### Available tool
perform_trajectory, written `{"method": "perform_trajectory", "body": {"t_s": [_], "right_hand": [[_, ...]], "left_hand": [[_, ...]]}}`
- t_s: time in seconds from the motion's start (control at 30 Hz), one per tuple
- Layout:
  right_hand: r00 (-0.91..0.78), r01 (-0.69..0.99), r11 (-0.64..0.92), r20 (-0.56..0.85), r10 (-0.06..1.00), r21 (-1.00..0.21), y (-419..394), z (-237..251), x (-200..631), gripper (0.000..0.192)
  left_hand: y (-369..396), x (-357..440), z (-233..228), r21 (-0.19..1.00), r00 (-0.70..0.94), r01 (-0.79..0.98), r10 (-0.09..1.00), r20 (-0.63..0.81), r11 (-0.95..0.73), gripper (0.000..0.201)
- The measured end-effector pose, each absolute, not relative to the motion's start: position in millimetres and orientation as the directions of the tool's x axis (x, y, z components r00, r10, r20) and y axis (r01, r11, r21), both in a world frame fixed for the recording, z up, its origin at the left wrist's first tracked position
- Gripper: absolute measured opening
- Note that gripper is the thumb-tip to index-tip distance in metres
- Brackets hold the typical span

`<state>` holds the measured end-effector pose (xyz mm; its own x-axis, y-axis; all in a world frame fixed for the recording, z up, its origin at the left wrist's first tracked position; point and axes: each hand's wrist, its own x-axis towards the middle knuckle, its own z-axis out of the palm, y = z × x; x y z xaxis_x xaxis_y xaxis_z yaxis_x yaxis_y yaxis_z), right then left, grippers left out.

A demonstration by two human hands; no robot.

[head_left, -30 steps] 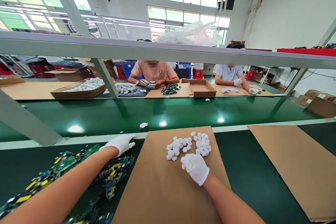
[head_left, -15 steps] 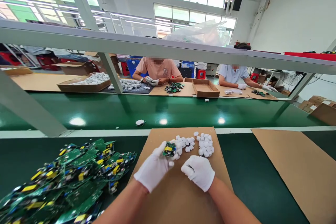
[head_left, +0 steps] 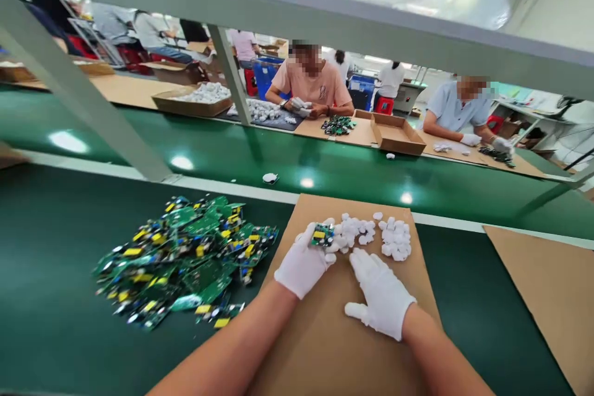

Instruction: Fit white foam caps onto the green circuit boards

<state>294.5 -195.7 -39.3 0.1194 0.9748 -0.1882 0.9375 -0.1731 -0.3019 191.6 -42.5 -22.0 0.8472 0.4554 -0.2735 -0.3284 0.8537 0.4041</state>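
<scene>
A: What changed over the last second?
B: The left hand point(head_left: 302, 265) left the heap of circuit boards point(head_left: 185, 272) and now grasps 1 small board point(head_left: 322, 236) over the cardboard sheet point(head_left: 325, 346)

A: And the other hand?
B: The right hand point(head_left: 380, 294) lies flat and released; white caps point(head_left: 371, 236) at its 12 o'clock, board at 11

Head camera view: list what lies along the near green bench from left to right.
Heap of green circuit boards → left hand in white glove holding a small green circuit board → right hand in white glove → second brown cardboard sheet at the right edge.
</scene>
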Motion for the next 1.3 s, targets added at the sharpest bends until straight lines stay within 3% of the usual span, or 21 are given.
{"method": "perform_trajectory", "body": {"t_s": [0.07,0.2,0.4,0.53,0.57,0.73,0.9,1.0,1.2,1.3], "right_hand": [[0.069,0.946,-0.130,-0.207,0.976,-0.298,-197.7,-40.4,289.6,0.099],[-0.200,0.922,0.126,-0.173,0.964,-0.365,-199.4,-39.5,279.1,0.096],[0.049,0.952,-0.099,-0.176,0.983,-0.289,-196.9,-38.7,293.1,0.100],[-0.188,0.933,0.125,-0.161,0.969,-0.337,-197.5,-38.2,284.2,0.095],[-0.201,0.930,0.137,-0.162,0.966,-0.340,-197.8,-37.9,284.7,0.091],[0.046,0.950,-0.092,-0.159,0.986,-0.300,-200.4,-39.5,295.1,0.095],[-0.159,0.943,0.096,-0.179,0.971,-0.320,-196.9,-45.8,287.9,0.073],[-0.008,0.953,-0.026,-0.111,0.994,-0.301,-196.7,-45.5,302.0,0.080],[0.223,0.932,-0.193,0.066,0.973,-0.306,-195.6,-55.2,325.2,0.074],[0.292,0.920,-0.242,0.128,0.948,-0.309,-190.8,-59.6,322.2,0.048]], "left_hand": [[-41.8,191.7,-22.6,0.388,0.862,-0.316,0.433,-0.263,0.866,0.031],[-41.2,193.1,-23.9,0.392,0.867,-0.309,0.426,-0.260,0.867,0.032],[-43.5,194.8,-24.0,0.420,0.844,-0.305,0.447,-0.295,0.855,0.030],[-45.2,195.7,-27.1,0.439,0.852,-0.287,0.436,-0.288,0.851,0.031],[-45.4,195.6,-27.4,0.443,0.854,-0.281,0.432,-0.289,0.851,0.031],[-46.0,192.8,-25.0,0.444,0.836,-0.294,0.453,-0.309,0.846,0.026],[-46.4,194.2,-27.4,0.491,0.838,-0.237,0.432,-0.334,0.838,0.023],[-45.7,196.5,-31.8,0.504,0.846,-0.222,0.422,-0.326,0.835,0.022],[-48.8,198.5,-37.5,0.543,0.866,-0.113,0.350,-0.356,0.832,0.026],[-51.9,198.8,-37.5,0.565,0.866,-0.099,0.351,-0.356,0.819,0.027]]}}
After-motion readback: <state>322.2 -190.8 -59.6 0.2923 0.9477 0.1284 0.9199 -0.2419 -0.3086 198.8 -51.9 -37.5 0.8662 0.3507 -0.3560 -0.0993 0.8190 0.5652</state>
